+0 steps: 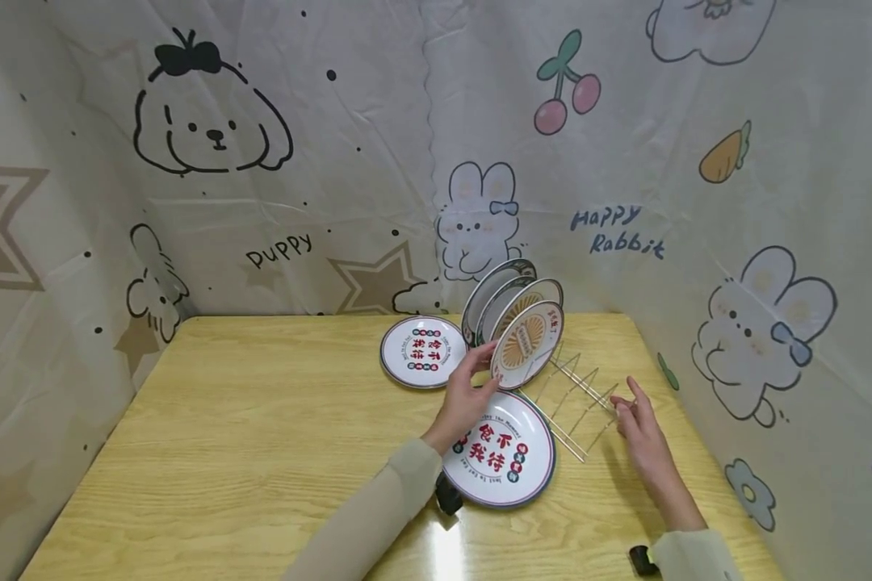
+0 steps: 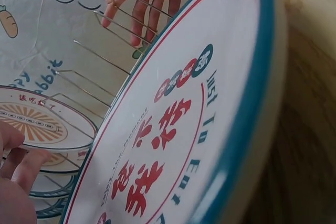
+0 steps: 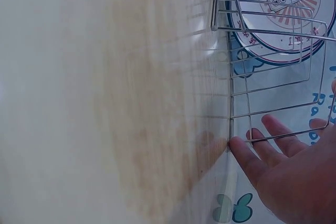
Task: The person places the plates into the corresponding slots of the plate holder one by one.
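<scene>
My left hand (image 1: 465,403) pinches the rim of a plate (image 1: 528,345) with an orange sunburst print, which stands tilted at the front of a row of plates in a wire dish rack (image 1: 568,436). Behind it, several plates (image 1: 490,298) lean upright in the slots. At the rack's near right end, my right hand (image 1: 650,452) touches the end wire with spread, mostly straight fingers (image 3: 249,158). Below my left wrist lies a white plate (image 1: 497,476) with red characters and a blue rim, filling much of the left wrist view.
Another white plate (image 1: 423,351) with red characters lies flat left of the rack. The wooden table (image 1: 262,420) meets a patterned cloth (image 1: 320,145) at its back and sides. The rack's near slots show bare wires.
</scene>
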`<control>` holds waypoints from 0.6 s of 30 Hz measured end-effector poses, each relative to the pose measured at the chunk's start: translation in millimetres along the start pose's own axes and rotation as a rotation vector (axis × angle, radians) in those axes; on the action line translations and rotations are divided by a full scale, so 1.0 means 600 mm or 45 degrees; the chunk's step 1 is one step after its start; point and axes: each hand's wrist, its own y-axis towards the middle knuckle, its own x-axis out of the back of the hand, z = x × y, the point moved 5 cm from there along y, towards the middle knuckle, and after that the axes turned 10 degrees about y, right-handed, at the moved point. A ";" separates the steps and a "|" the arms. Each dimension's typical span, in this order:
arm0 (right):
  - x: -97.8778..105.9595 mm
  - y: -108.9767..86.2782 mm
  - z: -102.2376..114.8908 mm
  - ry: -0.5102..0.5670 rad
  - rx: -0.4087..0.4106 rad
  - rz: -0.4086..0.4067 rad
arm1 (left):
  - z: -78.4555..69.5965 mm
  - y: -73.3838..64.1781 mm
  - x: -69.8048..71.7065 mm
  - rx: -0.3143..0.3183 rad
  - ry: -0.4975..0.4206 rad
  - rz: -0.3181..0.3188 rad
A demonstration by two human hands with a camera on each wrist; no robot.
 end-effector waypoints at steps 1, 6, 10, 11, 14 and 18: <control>-0.001 0.000 0.000 -0.002 0.001 -0.001 | 0.001 0.000 -0.001 0.000 -0.001 -0.002; -0.001 -0.001 -0.001 0.002 0.017 -0.005 | 0.004 0.001 -0.008 0.002 -0.009 -0.024; -0.001 0.000 -0.001 0.013 0.039 -0.014 | 0.004 0.000 -0.014 0.054 -0.001 -0.040; -0.001 0.000 -0.001 0.014 0.045 -0.016 | 0.005 0.000 -0.016 0.068 0.009 -0.042; -0.001 0.000 0.000 0.019 0.055 -0.019 | 0.003 0.000 -0.020 0.095 0.039 -0.049; -0.002 -0.002 0.000 0.028 0.053 -0.018 | 0.002 0.000 -0.023 0.106 0.067 -0.072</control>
